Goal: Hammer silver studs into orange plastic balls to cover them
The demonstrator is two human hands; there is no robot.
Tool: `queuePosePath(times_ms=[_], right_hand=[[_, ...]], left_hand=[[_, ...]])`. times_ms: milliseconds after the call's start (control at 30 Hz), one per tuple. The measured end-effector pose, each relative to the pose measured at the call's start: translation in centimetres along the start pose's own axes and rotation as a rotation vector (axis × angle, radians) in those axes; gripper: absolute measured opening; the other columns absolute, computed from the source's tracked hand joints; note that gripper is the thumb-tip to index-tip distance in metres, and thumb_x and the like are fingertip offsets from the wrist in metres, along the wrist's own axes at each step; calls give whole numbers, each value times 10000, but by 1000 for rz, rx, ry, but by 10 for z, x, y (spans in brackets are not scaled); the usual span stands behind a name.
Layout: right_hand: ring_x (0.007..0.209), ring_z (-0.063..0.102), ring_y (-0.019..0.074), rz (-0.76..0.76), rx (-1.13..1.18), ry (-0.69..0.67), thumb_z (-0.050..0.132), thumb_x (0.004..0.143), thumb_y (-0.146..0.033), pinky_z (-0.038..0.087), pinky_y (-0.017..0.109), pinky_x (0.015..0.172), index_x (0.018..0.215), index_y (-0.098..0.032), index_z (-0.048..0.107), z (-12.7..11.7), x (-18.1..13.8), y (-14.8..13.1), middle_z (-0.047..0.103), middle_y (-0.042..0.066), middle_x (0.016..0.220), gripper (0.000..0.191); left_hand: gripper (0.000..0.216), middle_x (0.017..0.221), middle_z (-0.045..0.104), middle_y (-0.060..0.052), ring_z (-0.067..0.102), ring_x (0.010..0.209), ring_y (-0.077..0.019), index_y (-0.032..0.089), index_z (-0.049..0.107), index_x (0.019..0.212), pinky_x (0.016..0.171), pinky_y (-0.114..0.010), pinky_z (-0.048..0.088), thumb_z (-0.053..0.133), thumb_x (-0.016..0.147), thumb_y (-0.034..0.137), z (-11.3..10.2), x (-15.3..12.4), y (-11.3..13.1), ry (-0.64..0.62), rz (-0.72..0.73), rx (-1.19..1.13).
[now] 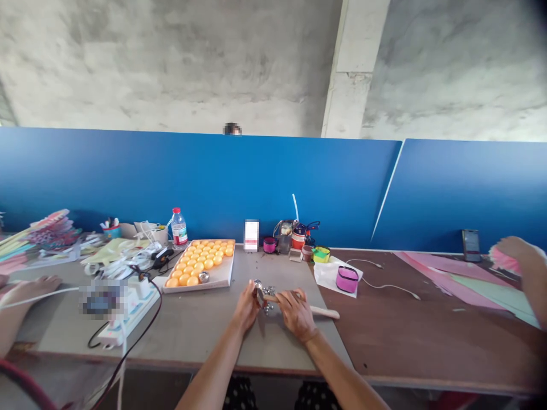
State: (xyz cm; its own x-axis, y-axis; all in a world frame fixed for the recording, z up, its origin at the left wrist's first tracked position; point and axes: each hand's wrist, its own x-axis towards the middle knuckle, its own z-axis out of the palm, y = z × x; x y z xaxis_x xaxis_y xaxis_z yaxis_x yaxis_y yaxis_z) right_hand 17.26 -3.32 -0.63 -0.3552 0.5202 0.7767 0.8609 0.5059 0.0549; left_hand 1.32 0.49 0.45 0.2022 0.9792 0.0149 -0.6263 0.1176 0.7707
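Observation:
My left hand (248,306) is closed around a shiny silver ball (258,286) near the middle of the table. My right hand (296,312) grips a wooden stick (325,311) that lies across the table and points right. Between my hands sits a small cluster of silver balls (268,291). Behind them a white tray (220,277) holds several orange balls (200,262) and one silver ball (204,277).
A white power strip (128,310) with black cables lies left. A water bottle (179,228), small pots (298,236) and a pink pouch (347,278) stand toward the blue partition (213,182). Other people's hands show at far left (32,286) and far right (519,253). Pink paper sheets (461,273) lie right.

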Motion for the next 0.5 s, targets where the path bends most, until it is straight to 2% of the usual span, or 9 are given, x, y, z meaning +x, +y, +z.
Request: queuePosePath(times_ms=[133,233,367,500], right_hand=[[828,518,146,37,-11,7,375,882,-193,265,336,889,1060,-210,559,-2,0,0,606,48,902,257],[803,518,145,3,8,-31,368,889,-203,263,339,883,1052,-213,559,-2,1,0,610,43,885,251],[831,522,150,41,21,10,362,893,-205,245,347,902,1065,-201,546,-3,1,0,615,49,906,251],[813,524,147,2,24,-31,357,893,-208,247,340,895,1056,-207,554,-3,1,-1,620,49,898,256]], left_hand=[[355,582,552,17,519,504,-100,155,504,702,499,-232,416,639,672,482,0,1,0,5,2,-10],[335,597,563,11,539,532,-110,152,508,711,520,-241,433,661,666,446,0,0,1,-7,-25,-16],[310,599,563,13,538,521,-111,158,512,719,505,-243,433,650,684,433,1,-1,2,2,-6,-28],[293,613,575,4,561,552,-131,158,513,717,520,-261,454,669,674,402,1,-1,3,-20,-35,-38]])
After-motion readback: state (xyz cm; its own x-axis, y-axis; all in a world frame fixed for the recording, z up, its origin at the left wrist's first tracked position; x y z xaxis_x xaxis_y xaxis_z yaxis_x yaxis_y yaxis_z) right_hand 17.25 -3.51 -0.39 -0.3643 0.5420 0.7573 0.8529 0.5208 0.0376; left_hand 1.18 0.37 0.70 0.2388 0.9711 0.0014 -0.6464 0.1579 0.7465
